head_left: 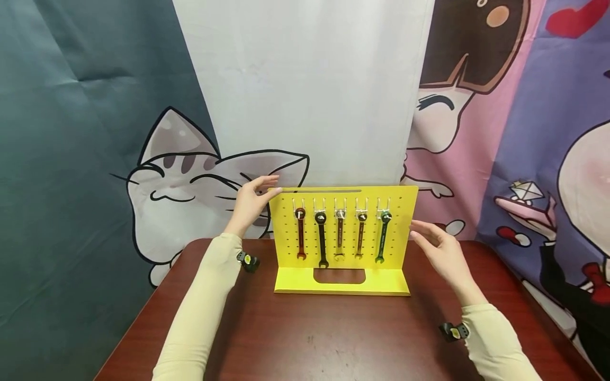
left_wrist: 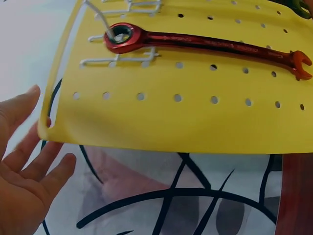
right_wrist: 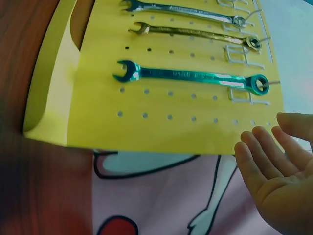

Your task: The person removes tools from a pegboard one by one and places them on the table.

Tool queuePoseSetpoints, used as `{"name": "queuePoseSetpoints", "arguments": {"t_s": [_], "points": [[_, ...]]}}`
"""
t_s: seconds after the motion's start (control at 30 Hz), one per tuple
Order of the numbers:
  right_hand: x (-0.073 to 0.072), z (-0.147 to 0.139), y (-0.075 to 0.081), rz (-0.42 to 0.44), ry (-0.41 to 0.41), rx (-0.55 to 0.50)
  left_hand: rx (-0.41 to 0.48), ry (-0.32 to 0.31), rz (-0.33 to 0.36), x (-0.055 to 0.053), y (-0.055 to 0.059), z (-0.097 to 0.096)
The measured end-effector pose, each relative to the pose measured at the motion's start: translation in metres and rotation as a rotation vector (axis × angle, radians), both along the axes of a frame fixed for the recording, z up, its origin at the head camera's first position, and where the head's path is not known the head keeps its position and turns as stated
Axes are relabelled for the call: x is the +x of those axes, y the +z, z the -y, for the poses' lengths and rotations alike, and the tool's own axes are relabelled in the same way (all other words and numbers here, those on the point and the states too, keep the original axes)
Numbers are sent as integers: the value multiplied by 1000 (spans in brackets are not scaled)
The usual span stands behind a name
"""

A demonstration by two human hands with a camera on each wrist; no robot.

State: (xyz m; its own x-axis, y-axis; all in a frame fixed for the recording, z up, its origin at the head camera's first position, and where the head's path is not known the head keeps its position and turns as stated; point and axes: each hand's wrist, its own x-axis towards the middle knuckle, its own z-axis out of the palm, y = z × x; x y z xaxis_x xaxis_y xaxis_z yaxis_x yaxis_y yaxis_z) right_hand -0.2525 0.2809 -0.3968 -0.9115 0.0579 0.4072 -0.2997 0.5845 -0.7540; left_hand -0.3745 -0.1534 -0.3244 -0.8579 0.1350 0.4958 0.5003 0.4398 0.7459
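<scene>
A yellow pegboard stand [head_left: 391, 193] stands upright on the table. Several combination wrenches hang from its white hooks: a red wrench [head_left: 301, 236], a black wrench [head_left: 322, 242], a silver wrench [head_left: 340, 233], a gold wrench [head_left: 360, 236] and a green wrench [head_left: 383, 238]. At the board's upper left corner is my left hand [head_left: 249, 203], its fingers partly behind the edge and its thumb held apart in the left wrist view. My right hand [head_left: 440, 254] is beside the right edge, fingers fairly straight; whether they touch the board I cannot tell. Neither hand holds a wrench.
The stand's flat yellow base [head_left: 295, 283] rests on a dark reddish wooden table [head_left: 333, 338]. Behind the table hangs a cloth backdrop [head_left: 305, 95] with cartoon figures. Small black devices are on both wrists.
</scene>
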Motion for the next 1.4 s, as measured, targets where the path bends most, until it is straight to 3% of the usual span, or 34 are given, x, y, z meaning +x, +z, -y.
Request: {"name": "queuePoseSetpoints", "arguments": {"t_s": [0.23, 0.47, 0.67, 0.93, 1.17, 1.4], "points": [[-18, 11, -10, 6, 56, -84, 5, 25, -9, -5, -9, -4], [-33, 18, -24, 9, 98, -168, 23, 36, 33, -6, -13, -1], [-36, 27, -30, 63, 91, -181, 39, 39, 14, -7, -20, -3], [-38, 47, -41, 166, 61, -273, 36, 60, 16, -8, -25, -4], [-47, 52, -42, 128, 22, -279, 31, 70, -12, -11, -19, -7], [-44, 51, -43, 122, 32, -295, 21, 69, 15, -10, -22, -6]]}}
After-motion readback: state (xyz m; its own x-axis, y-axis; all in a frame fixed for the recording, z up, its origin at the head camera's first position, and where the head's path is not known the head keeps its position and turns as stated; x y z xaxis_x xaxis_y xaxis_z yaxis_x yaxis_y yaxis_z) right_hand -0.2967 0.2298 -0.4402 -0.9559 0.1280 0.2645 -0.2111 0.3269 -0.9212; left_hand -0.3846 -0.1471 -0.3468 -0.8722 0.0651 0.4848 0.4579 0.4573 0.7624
